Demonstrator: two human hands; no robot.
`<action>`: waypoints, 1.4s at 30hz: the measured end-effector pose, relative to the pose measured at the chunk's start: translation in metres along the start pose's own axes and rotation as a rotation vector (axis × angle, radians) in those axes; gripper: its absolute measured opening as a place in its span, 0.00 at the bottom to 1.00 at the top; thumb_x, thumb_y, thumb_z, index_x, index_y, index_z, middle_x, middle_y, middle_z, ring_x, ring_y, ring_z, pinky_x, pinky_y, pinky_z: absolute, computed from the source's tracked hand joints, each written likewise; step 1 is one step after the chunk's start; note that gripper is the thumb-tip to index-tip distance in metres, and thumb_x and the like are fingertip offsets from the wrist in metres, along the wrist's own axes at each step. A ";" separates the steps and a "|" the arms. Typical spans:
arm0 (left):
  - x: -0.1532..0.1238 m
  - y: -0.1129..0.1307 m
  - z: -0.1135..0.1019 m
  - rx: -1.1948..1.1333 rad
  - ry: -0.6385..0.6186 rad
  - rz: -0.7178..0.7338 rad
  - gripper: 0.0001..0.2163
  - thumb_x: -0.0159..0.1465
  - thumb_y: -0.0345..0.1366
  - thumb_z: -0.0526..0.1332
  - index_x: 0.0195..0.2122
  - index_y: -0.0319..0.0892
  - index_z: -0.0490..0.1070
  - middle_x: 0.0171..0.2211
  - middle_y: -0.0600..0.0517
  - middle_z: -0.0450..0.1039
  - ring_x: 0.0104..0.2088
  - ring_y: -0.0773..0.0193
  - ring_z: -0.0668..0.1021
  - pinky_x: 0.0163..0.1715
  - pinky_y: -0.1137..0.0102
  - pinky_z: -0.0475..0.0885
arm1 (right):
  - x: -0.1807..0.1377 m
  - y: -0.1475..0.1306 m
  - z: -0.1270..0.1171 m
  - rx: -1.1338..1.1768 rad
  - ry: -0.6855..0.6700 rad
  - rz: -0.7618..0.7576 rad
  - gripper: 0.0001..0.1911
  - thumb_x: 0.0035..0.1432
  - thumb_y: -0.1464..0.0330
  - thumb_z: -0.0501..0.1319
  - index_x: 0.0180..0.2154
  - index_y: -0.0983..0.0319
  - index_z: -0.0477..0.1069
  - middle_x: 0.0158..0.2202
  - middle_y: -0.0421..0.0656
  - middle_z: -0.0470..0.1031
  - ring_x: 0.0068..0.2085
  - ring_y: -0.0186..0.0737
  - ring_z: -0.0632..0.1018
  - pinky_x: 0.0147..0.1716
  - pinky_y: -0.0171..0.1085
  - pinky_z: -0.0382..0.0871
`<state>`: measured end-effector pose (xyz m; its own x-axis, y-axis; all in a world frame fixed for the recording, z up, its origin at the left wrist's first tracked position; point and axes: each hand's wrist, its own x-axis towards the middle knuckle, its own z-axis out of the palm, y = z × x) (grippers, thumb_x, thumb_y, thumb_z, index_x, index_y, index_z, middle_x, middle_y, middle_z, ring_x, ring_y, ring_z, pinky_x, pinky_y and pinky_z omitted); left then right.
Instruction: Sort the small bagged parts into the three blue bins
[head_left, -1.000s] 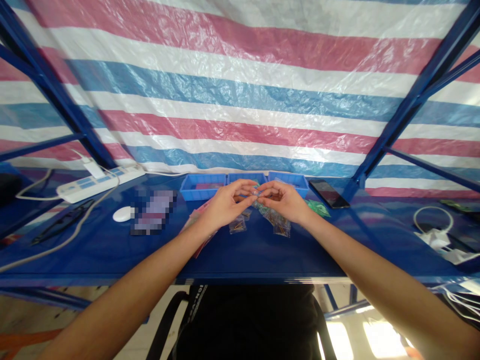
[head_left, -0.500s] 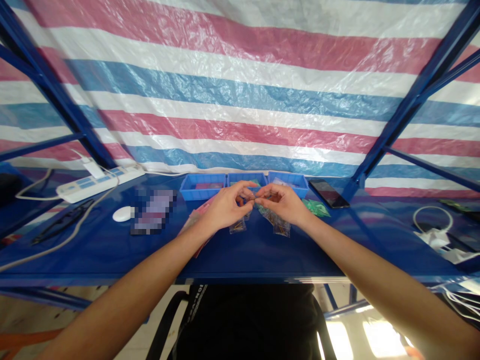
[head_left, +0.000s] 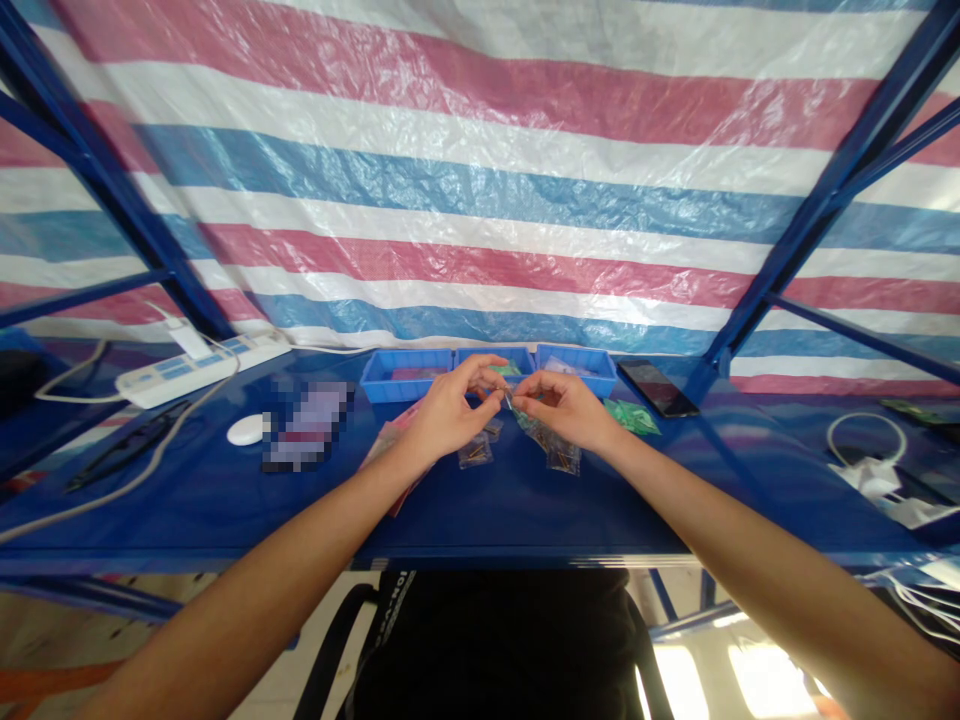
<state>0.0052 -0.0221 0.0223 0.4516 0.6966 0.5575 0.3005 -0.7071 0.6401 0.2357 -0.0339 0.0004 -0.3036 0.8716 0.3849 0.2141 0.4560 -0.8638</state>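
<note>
Left grip (head_left: 448,415): thumb and fingertips pinched shut on the small clear bag (head_left: 509,399).
Bag's place: between both grips, above the desk (head_left: 225,500) (contents too small to tell).
Right grip (head_left: 571,408): pinched on its other edge.

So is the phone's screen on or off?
Off, it seems: the phone lies flat just right of the blue trays, its screen dark and showing nothing.
</note>
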 end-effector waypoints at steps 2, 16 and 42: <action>0.000 -0.001 0.000 0.000 0.001 -0.016 0.19 0.69 0.40 0.65 0.60 0.45 0.73 0.44 0.48 0.84 0.43 0.56 0.85 0.45 0.64 0.79 | -0.001 0.000 0.000 0.005 0.007 -0.007 0.17 0.61 0.53 0.71 0.41 0.59 0.78 0.38 0.42 0.82 0.36 0.41 0.80 0.36 0.39 0.74; 0.001 0.001 0.000 -0.040 0.013 -0.020 0.22 0.69 0.39 0.67 0.62 0.43 0.71 0.47 0.46 0.83 0.39 0.60 0.85 0.44 0.66 0.80 | 0.000 0.001 0.000 -0.011 0.005 0.009 0.18 0.64 0.50 0.69 0.40 0.58 0.79 0.35 0.41 0.81 0.31 0.39 0.77 0.34 0.39 0.73; 0.000 0.002 -0.001 -0.024 -0.019 -0.072 0.13 0.71 0.45 0.65 0.51 0.45 0.77 0.44 0.48 0.85 0.44 0.55 0.86 0.39 0.67 0.79 | -0.001 0.002 0.000 -0.012 -0.001 0.030 0.19 0.59 0.49 0.71 0.39 0.58 0.79 0.35 0.41 0.82 0.30 0.38 0.77 0.31 0.38 0.73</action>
<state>0.0052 -0.0231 0.0242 0.4454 0.7432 0.4993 0.3131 -0.6517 0.6908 0.2364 -0.0336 -0.0019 -0.2979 0.8848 0.3582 0.2348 0.4316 -0.8710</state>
